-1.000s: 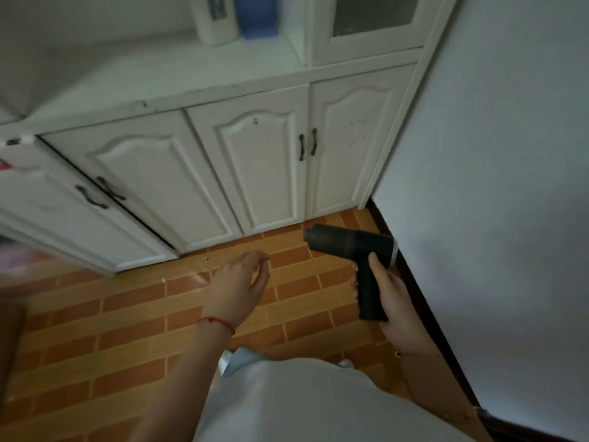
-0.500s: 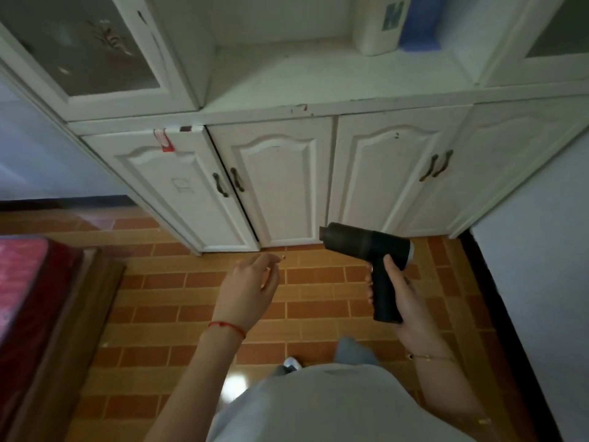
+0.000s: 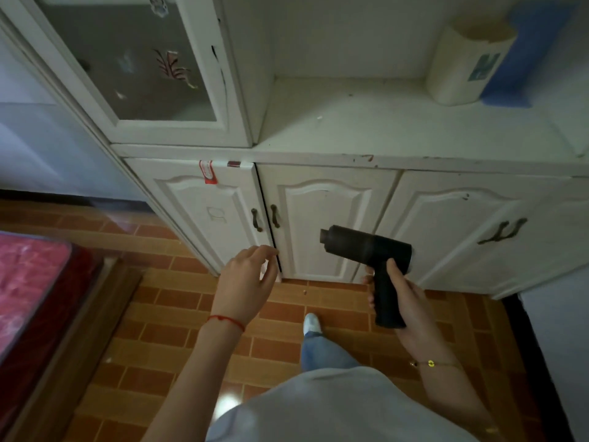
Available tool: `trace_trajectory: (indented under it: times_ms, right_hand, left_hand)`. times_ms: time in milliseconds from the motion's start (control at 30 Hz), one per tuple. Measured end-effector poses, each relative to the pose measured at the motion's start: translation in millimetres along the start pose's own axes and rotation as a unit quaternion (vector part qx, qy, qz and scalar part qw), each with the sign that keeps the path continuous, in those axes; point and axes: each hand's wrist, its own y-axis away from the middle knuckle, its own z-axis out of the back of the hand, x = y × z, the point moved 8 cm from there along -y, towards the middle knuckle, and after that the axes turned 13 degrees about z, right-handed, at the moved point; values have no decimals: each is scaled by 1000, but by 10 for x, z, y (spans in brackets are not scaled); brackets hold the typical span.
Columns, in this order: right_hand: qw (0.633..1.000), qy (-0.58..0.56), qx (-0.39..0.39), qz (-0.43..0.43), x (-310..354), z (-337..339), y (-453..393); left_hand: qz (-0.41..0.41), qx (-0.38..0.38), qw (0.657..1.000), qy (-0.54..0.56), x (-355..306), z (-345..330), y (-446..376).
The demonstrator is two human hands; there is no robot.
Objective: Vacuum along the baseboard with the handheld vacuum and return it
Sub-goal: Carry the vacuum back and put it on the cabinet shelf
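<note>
A black pistol-shaped handheld vacuum (image 3: 369, 250) is held upright in front of the white cabinet's lower doors, its nozzle pointing left. My right hand (image 3: 404, 298) is closed around its grip. My left hand (image 3: 247, 282) hangs empty at mid-frame with fingers loosely apart, near the gap between two lower doors (image 3: 271, 237). A dark baseboard (image 3: 535, 362) runs along the right wall down to the floor; another dark strip (image 3: 47, 197) lies under the left wall.
The white cabinet has a shelf ledge (image 3: 366, 129) carrying a cream container (image 3: 462, 65) and a blue object (image 3: 522, 55). A glass door (image 3: 134, 59) is upper left. A red mattress on a wooden frame (image 3: 35, 298) sits left. The floor (image 3: 178, 339) is brick-patterned tile.
The view has swung left and up, and the cabinet now looks closer. The vacuum has risen from floor level to in front of the lower doors. My left hand stays empty.
</note>
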Motion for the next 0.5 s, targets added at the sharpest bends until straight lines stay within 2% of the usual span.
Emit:
trace_trajectory:
  times_ms: [267,500]
  right_hand:
    - [998,31,28,50,678,-393,-1246]
    - [996,33,58,56,1076,-709,-2119]
  left_hand:
    - [-23,-48,999,6,-362,92,-1356]
    - [-56,-87,995,4,-645,94,-2285]
